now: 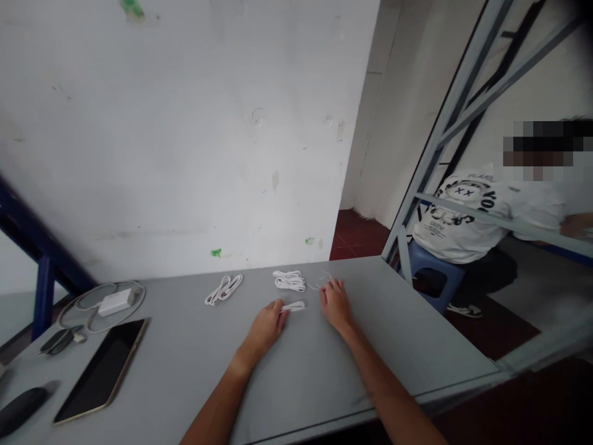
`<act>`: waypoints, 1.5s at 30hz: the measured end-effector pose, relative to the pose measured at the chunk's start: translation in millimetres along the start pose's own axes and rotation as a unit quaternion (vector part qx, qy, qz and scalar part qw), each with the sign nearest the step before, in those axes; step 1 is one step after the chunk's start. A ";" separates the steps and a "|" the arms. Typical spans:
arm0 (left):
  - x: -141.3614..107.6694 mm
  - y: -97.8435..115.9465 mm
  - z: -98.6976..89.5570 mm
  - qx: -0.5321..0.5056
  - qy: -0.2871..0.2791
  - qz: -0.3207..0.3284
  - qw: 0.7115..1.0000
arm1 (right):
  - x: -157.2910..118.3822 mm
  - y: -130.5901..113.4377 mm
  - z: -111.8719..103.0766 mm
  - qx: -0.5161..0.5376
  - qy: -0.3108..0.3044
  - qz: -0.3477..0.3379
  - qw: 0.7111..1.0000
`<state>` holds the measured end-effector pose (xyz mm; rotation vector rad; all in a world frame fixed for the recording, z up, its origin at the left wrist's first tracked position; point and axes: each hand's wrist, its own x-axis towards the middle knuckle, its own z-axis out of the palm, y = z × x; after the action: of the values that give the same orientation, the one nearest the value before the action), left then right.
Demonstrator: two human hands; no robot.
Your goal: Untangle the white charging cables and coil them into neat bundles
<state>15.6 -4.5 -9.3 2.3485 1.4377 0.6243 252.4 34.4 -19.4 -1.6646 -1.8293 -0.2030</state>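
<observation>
Folded white cable: mid-table, gripped by the left hand.
Right hand: fingers curled by thin white ties; grip unclear.
Bundled white cables: just beyond the left hand.
Wall: behind the table.

Blue "X X" and partial black "YO" on a white shirt, right of the right fingers, smaller print unreadable

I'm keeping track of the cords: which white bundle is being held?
The small bundle pinched in the left hand; the leftmost bundle and the cords beyond lie on the table.
</observation>
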 end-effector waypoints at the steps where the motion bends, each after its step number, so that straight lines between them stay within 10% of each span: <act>1: 0.0 2.0 -0.2 0.016 -0.007 0.000 1.000 | -3.5 -7.2 -0.8 0.049 0.021 -0.006 0.999; 8: 0.7 17.9 -3.5 0.156 -0.061 0.007 0.986 | -20.4 -53.1 -5.4 0.175 0.050 -0.030 0.983; 19: 1.2 14.0 -1.2 0.178 -0.055 0.000 0.982 | -21.6 -51.3 -12.9 0.209 0.017 0.005 0.978; 26: 2.2 9.7 -0.2 0.098 -0.034 0.008 0.995 | -24.6 -63.0 -6.9 0.154 -0.083 0.017 0.984; 40: -1.7 13.1 -1.8 -0.174 0.018 0.019 0.984 | -17.4 -60.0 -20.8 0.369 -0.073 0.015 0.926; 45: -2.2 12.0 -3.8 -0.215 0.013 0.009 0.976 | -17.9 -57.0 -25.1 0.467 -0.220 0.077 0.853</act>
<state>21.8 -11.7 -0.7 2.0207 1.1511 0.8758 207.7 -4.0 7.6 -1.1514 -1.6334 1.0608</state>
